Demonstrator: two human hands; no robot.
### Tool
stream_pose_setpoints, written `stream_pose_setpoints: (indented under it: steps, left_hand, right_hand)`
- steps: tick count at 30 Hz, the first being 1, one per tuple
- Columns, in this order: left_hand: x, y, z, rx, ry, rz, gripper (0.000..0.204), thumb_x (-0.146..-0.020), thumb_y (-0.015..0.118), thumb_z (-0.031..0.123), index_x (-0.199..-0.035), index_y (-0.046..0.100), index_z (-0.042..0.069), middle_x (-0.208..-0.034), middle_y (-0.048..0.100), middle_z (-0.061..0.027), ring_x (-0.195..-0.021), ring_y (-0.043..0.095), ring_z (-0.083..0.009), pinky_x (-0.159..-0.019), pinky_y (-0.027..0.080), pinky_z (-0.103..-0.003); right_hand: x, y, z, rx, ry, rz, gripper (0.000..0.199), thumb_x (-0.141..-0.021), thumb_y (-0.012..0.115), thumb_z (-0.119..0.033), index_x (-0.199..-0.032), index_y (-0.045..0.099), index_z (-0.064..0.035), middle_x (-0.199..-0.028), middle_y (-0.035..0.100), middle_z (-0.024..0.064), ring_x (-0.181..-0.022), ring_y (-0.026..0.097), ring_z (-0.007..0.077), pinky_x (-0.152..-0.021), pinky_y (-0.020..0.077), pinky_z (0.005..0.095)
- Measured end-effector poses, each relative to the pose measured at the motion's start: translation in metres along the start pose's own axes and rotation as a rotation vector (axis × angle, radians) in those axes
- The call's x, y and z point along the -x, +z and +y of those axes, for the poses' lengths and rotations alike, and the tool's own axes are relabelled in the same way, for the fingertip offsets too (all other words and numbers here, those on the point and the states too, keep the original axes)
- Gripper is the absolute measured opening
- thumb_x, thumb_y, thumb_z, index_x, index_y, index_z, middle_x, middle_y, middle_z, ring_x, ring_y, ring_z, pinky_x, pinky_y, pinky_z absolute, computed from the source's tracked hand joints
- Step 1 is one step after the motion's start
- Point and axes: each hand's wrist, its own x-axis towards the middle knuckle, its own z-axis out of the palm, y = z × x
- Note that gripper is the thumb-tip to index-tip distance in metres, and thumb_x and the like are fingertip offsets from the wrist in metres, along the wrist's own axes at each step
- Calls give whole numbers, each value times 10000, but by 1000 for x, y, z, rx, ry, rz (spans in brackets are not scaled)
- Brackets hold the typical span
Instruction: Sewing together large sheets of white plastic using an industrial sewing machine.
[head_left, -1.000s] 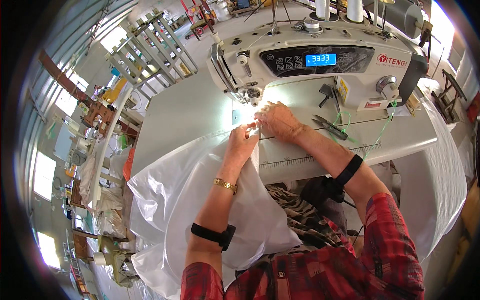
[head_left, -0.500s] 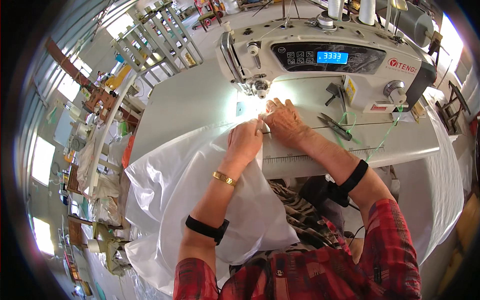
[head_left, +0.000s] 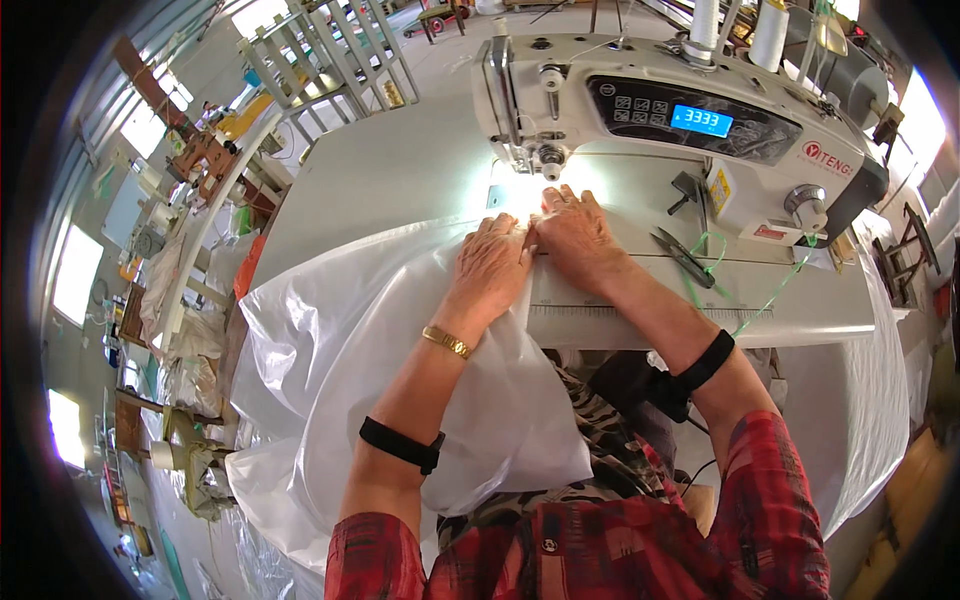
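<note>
The left hand (head_left: 490, 260) and right hand (head_left: 578, 235) lie close together at the upper right edge of the white sheet (head_left: 400, 350), before the needle end of the sewing machine (head_left: 640, 110), grip indeterminable, while the sheet drapes over the front edge of the table (head_left: 390, 165), whose surface extends leftward beyond the sheet's far edge, the snips (head_left: 685, 258) lying apart at right

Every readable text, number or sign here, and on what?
Wording not copied; by place:
Sewing machine, right end: large red lettering, readable; line beneath too small.
Blue display: pale digits, readable.
Dark panel: button icons too small.
Yellow label, red-and-white label: too small.
Ruler strip: numbers too blurred.
</note>
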Motion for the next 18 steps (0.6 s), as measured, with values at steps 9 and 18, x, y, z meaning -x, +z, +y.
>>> stream_pose_setpoints:
  steps: [9, 18]
  left_hand:
    - [-4, -7, 5, 86, -67, -69, 312, -922, 564, 202, -1153, 649, 11, -1253, 574, -146, -1201, 510, -302, -1032, 417, -418]
    - [-11, 14, -8, 68, -20, 28, 313, -924, 543, 172, -1157, 637, -16, -1267, 581, -172, -1207, 516, -322, -1047, 401, -421]
  right_hand:
    - [-4, -5, -7, -15, 32, -101, 269, -868, 561, -116, -1081, 680, -3, -1265, 578, 206, -1294, 481, 348, -1113, 320, 520]
    - [-1, 5, -2, 105, 0, 9, 160, -808, 580, -90, -896, 696, -24, -1030, 655, 175, -1104, 584, 323, -1002, 399, 499]
